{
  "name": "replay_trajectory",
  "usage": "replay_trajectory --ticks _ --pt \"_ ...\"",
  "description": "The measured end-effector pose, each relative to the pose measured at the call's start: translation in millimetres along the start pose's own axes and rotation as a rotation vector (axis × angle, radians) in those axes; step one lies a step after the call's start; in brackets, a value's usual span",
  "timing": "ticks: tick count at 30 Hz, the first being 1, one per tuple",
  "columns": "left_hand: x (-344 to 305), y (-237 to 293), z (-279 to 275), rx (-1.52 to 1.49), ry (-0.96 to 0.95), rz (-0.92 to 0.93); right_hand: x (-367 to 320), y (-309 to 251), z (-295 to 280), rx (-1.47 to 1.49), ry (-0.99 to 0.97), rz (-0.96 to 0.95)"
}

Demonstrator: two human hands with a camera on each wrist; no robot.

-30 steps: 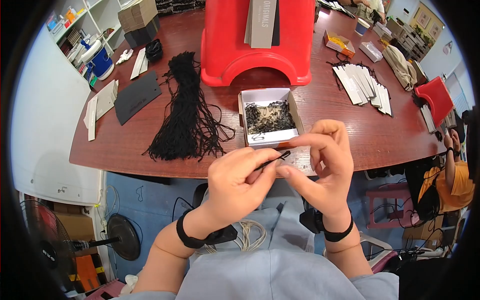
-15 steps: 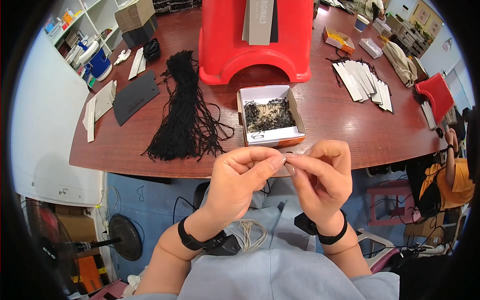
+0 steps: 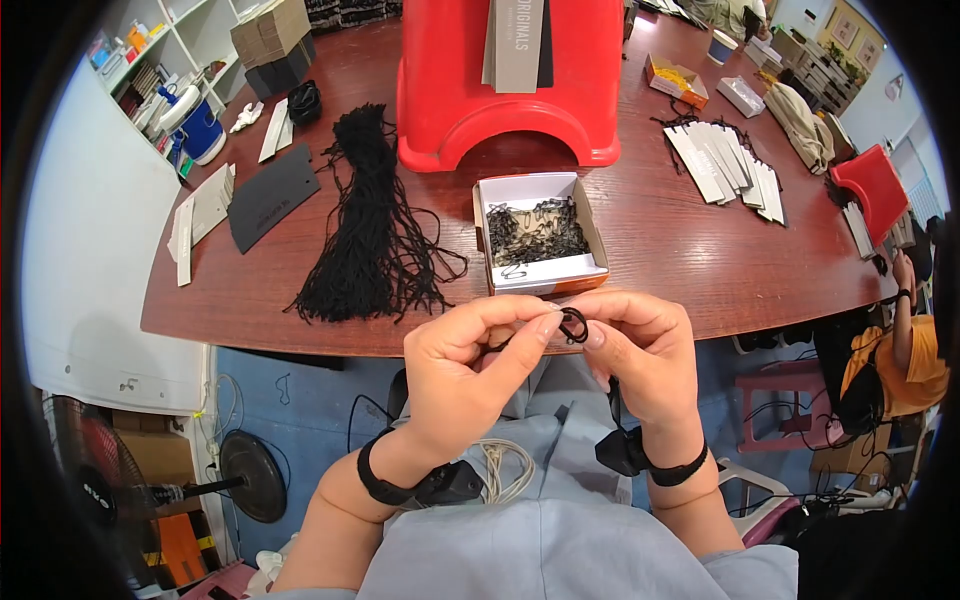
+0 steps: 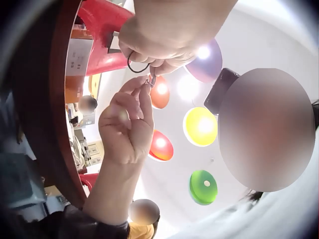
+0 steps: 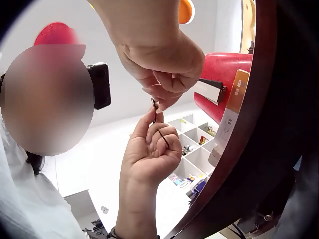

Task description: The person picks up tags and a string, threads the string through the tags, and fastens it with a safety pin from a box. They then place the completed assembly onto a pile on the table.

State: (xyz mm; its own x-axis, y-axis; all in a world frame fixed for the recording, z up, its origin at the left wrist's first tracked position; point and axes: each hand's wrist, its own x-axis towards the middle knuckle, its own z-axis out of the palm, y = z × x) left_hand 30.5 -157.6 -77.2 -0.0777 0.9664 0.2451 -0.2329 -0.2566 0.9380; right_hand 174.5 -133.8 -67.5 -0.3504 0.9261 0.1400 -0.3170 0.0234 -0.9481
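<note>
Both hands meet just beyond the table's near edge. Between thumb and forefinger, my left hand [image 3: 465,365] pinches a thin black cord, whose end forms a small round loop [image 3: 584,325]. My right hand [image 3: 645,350] holds the far side of that loop with its thumb and fingertips. A further bend of the cord [image 4: 133,68] hangs out of the left hand in the left wrist view. A small dark, shiny piece [image 5: 154,103] shows at the meeting fingertips in the right wrist view. Beyond the hands stands an open box [image 3: 600,270] of black safety pins [image 3: 540,235].
A bundle of black cords [image 3: 365,220] lies left of the box. Grey and black tags [image 3: 275,195] are at the left, and pale strung tags [image 3: 725,165] at the right. A red stool [image 3: 510,120] with tags on it stands behind the box.
The right hand has come in from its spread pose to the left fingertips and taken hold at the cord's end. The loop now shows rounder between both hands.
</note>
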Motion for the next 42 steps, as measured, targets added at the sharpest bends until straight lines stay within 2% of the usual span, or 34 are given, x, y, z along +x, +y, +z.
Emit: replay_trajectory --ticks 7,9,13,15,16,18,19,21,25,27,28,31,36,42 --pt "-3 5 5 0.263 0.071 0.102 1 -4 -1 -0.084 -0.023 0.055" --pt "-1 3 1 0.547 0.048 0.335 1 -2 1 -0.069 -0.035 -0.034" --pt "0 13 -4 0.614 0.019 0.41 -2 -5 -2 -0.068 -0.043 -0.058" --pt "-1 20 -6 0.502 0.008 0.242 -4 -6 -9 -0.076 -0.067 -0.039" --pt "-2 23 -7 0.502 0.009 0.242 -5 -6 -11 -0.076 -0.068 -0.039" --pt "-4 27 -9 0.242 -0.003 -0.002 -6 -6 -15 -0.025 -0.096 -0.048" --pt "-3 27 -10 0.242 -0.003 -0.002 -6 -7 -18 -0.025 -0.096 -0.048" --pt "-2 28 -14 -0.014 -0.074 -0.151 -6 -8 -24 0.016 -0.143 -0.051" --pt "-1 23 -17 -0.163 -0.102 -0.202 -3 -7 -25 0.013 -0.197 -0.089" --pt "0 25 -14 -0.086 -0.111 -0.21 2 -8 -20 -0.205 -0.075 -0.21" --pt "1 24 -13 -0.086 -0.111 -0.208 4 -9 -17 -0.205 -0.075 -0.211" --pt "3 22 -10 -0.023 -0.148 -0.183 10 -15 -5 -0.656 -0.165 -0.466" --pt "3 21 -12 0.009 -0.151 -0.192 11 -7 -6 -0.659 -0.261 -0.466" --pt "-1 29 -17 0.202 -0.172 -0.185 0 -13 -18 -0.633 -0.272 -0.318"
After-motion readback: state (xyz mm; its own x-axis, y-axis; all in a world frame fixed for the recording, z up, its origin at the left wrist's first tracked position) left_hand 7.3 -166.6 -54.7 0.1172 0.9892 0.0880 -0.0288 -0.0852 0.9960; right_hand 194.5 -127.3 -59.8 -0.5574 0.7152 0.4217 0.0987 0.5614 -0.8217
